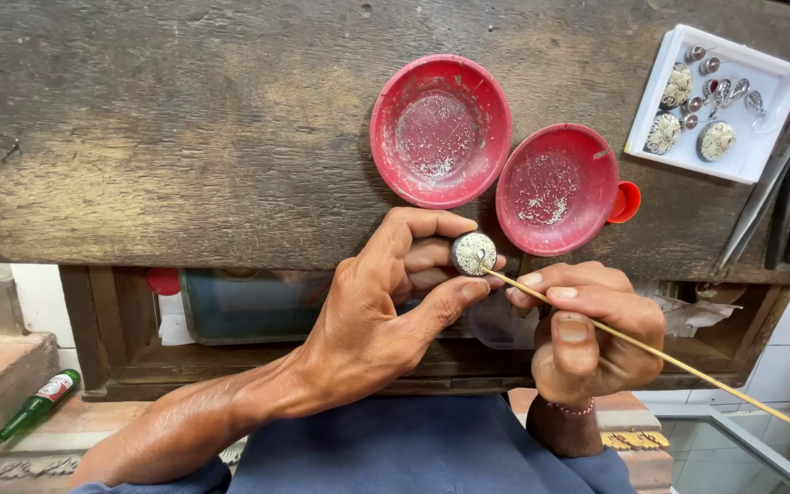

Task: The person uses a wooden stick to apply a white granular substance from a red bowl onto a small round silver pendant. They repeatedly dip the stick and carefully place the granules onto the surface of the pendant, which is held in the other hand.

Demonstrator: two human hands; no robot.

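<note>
Here I pinch the small round silver ornament (474, 253) in my left hand (386, 302) below the two red dishes (441, 128), my right hand (587, 334) gripping a thin stick (633, 340) whose tip touches its face, so the next touch seems to need a steady point.

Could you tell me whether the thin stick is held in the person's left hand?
No, the thin stick is pinched in the right hand, while the left hand holds the small round ornament that its tip touches.
</note>
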